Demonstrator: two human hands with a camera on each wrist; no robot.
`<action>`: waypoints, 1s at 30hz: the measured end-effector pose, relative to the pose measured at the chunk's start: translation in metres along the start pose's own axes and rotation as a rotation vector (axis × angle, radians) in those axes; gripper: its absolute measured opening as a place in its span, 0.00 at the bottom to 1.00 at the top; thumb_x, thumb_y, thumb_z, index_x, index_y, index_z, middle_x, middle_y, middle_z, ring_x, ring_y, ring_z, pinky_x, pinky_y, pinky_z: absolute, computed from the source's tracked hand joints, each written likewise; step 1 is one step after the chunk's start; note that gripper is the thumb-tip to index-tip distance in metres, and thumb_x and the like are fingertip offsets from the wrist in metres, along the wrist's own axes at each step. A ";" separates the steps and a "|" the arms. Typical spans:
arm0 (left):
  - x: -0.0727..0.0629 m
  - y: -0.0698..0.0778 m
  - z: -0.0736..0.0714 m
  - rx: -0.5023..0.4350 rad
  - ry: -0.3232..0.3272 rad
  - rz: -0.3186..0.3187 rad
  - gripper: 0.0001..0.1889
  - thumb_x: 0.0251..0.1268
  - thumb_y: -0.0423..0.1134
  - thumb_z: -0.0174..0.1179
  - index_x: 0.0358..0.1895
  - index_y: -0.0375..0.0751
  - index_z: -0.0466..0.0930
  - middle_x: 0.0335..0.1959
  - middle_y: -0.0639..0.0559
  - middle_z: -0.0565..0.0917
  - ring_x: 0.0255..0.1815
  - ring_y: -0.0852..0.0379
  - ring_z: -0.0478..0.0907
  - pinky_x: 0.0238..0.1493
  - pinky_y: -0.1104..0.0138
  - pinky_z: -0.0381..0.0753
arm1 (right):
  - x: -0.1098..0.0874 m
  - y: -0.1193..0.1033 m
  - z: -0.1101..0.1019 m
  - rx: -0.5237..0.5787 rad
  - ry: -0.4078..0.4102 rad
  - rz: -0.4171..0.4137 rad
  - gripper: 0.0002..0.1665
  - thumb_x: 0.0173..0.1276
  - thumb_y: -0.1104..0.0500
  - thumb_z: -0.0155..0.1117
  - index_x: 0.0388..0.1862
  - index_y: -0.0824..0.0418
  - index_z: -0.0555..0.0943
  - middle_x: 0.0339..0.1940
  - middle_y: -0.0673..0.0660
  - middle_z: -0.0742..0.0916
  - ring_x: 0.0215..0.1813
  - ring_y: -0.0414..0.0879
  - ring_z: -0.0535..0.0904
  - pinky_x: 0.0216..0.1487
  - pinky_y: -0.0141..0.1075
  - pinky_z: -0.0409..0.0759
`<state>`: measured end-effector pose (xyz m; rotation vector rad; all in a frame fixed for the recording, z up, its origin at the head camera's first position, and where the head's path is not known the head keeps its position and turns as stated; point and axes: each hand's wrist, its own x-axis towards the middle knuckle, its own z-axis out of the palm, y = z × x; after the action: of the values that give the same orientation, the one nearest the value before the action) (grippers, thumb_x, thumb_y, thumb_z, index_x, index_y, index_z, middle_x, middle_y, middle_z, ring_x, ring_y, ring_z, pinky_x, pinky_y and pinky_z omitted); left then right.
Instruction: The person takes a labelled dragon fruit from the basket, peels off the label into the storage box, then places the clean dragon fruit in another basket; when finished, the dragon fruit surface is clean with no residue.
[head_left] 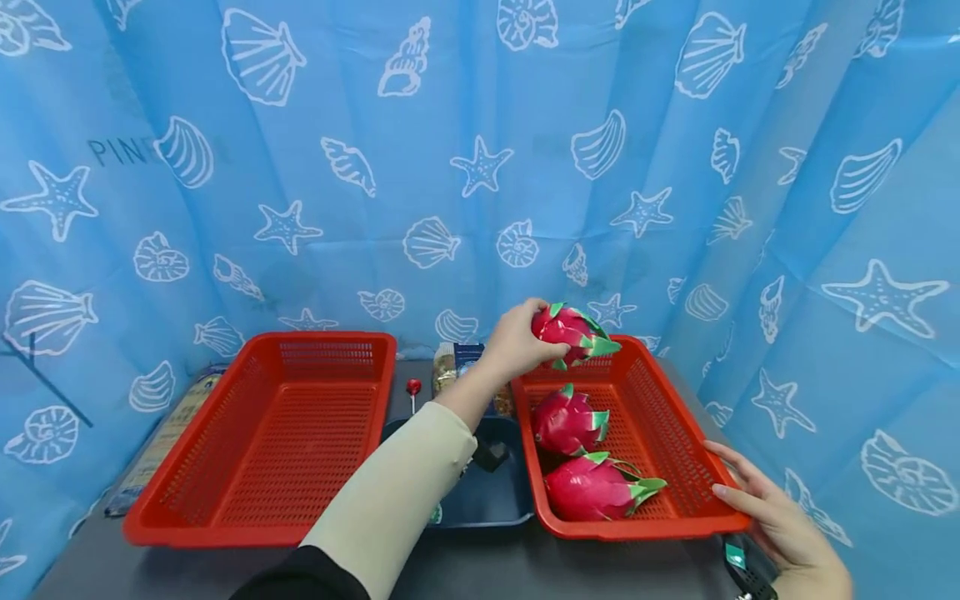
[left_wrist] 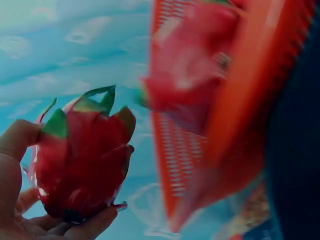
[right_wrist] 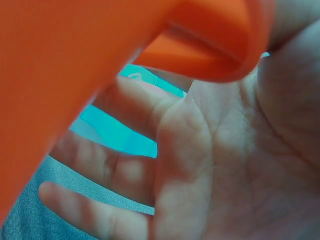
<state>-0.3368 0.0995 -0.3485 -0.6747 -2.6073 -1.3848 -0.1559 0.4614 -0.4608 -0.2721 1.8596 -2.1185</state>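
My left hand (head_left: 517,343) grips a pink dragon fruit (head_left: 564,327) with green tips, raised over the far end of the right red basket (head_left: 660,527). In the left wrist view the same dragon fruit (left_wrist: 85,160) sits between thumb and fingers. Two more dragon fruits lie along the left side of that basket: one mid-way (head_left: 567,421), one nearer (head_left: 588,492). At the basket's near right corner my right hand (head_left: 780,517) holds the rim. The right wrist view shows the orange-red rim (right_wrist: 210,55) between the thumb side and the other fingers.
Another red basket (head_left: 300,450) stands on the left. Between the baskets are a dark tray (head_left: 495,508), partly behind my left arm, a red lollipop (head_left: 413,387) and packaged goods (head_left: 445,367). A flat bag (head_left: 165,433) lies left. A blue shell-patterned curtain (head_left: 480,217) hangs behind.
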 end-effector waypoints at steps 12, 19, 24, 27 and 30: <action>0.005 -0.034 0.027 0.047 -0.183 -0.133 0.34 0.60 0.44 0.75 0.68 0.41 0.73 0.58 0.46 0.80 0.55 0.51 0.79 0.54 0.57 0.84 | 0.005 0.008 0.016 0.105 -0.045 -0.107 0.33 0.83 0.71 0.38 0.71 0.37 0.70 0.62 0.48 0.84 0.54 0.60 0.86 0.51 0.49 0.85; 0.013 -0.038 0.036 0.187 -0.214 -0.114 0.35 0.59 0.45 0.76 0.68 0.42 0.73 0.58 0.46 0.79 0.55 0.52 0.77 0.53 0.60 0.83 | 0.007 0.003 0.017 0.042 0.016 -0.068 0.31 0.83 0.69 0.42 0.69 0.35 0.71 0.60 0.46 0.84 0.52 0.60 0.87 0.48 0.48 0.86; 0.010 -0.040 0.043 0.250 -0.240 -0.145 0.37 0.57 0.43 0.77 0.69 0.43 0.70 0.58 0.46 0.76 0.55 0.53 0.76 0.49 0.60 0.85 | 0.011 0.002 0.020 0.039 0.024 -0.044 0.31 0.83 0.68 0.42 0.69 0.34 0.71 0.60 0.46 0.84 0.52 0.60 0.87 0.49 0.48 0.86; 0.009 -0.040 0.042 0.228 -0.242 -0.169 0.37 0.58 0.43 0.77 0.69 0.43 0.68 0.59 0.46 0.75 0.56 0.53 0.76 0.49 0.59 0.86 | 0.013 0.002 0.020 0.027 0.030 -0.041 0.30 0.83 0.68 0.43 0.69 0.35 0.70 0.61 0.46 0.84 0.52 0.60 0.87 0.49 0.49 0.86; 0.007 -0.040 0.038 0.197 -0.259 -0.202 0.35 0.60 0.43 0.76 0.67 0.42 0.69 0.57 0.46 0.77 0.54 0.53 0.78 0.48 0.60 0.86 | 0.012 -0.004 0.022 -0.072 0.113 0.005 0.30 0.84 0.65 0.45 0.77 0.40 0.63 0.61 0.40 0.81 0.55 0.50 0.86 0.52 0.45 0.85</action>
<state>-0.3568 0.1135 -0.3987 -0.6131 -3.0400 -1.1293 -0.1606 0.4375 -0.4541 -0.1673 2.0006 -2.1062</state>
